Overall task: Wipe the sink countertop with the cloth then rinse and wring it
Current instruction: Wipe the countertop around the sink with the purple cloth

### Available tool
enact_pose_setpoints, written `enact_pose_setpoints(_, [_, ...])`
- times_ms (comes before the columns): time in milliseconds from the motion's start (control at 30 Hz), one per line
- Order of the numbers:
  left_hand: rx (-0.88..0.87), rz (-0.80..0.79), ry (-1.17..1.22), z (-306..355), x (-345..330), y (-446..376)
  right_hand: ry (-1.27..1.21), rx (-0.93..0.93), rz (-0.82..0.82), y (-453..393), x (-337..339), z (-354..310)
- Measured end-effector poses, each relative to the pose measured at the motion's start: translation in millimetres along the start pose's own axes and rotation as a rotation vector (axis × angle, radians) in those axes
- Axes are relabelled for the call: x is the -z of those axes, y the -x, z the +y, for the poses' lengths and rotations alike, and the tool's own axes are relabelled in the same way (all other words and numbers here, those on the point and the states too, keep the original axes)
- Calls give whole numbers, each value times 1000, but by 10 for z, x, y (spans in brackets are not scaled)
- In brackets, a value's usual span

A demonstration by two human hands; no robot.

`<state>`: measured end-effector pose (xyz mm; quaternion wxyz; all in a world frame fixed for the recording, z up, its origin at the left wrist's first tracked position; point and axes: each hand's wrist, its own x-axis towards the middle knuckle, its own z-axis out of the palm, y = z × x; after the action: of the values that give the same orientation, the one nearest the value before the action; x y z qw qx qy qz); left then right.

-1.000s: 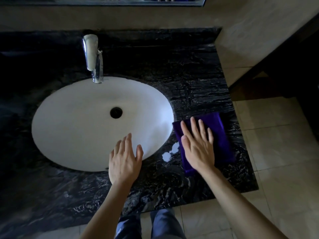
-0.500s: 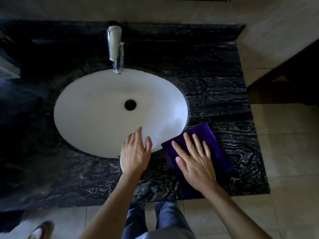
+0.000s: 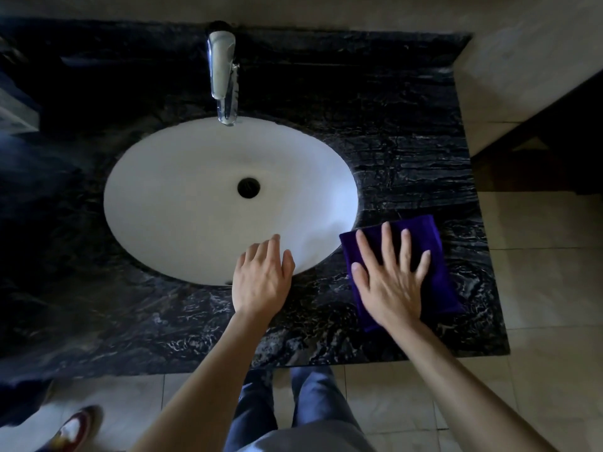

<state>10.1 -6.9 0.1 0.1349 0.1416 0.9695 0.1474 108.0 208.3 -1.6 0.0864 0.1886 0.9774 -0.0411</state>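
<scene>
A folded purple cloth (image 3: 439, 272) lies flat on the black marble countertop (image 3: 408, 151), just right of the white oval sink (image 3: 195, 197). My right hand (image 3: 390, 278) presses on the cloth with fingers spread and straight. My left hand (image 3: 261, 278) rests flat on the front rim of the sink, fingers extended over the basin edge, holding nothing. A chrome faucet (image 3: 223, 76) stands behind the basin; no water runs. The drain (image 3: 248, 187) is open and dark.
The countertop ends at the right edge (image 3: 483, 256), with beige floor tiles beyond. A dark doorway or cabinet (image 3: 554, 141) is at the far right. Another person's shoe (image 3: 73, 430) shows at the lower left. My legs stand below the counter's front edge.
The right hand and cloth slid toward the sink's front and then back to the right side of the counter. The left hand stayed on the sink rim. The view shifted.
</scene>
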Motion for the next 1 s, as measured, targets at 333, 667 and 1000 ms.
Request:
enact_pose_setpoints(333, [-35,23,179,-32,2,12,-25,204,27,599,-253,-729])
enact_pose_setpoints(667, [-175,77,-11,-1218,447,229,85,208,-44,505,-128,-614])
enact_pose_setpoints(1000, [59,193,2,-2956,858,545,40,138,-2,873,-308,-2162])
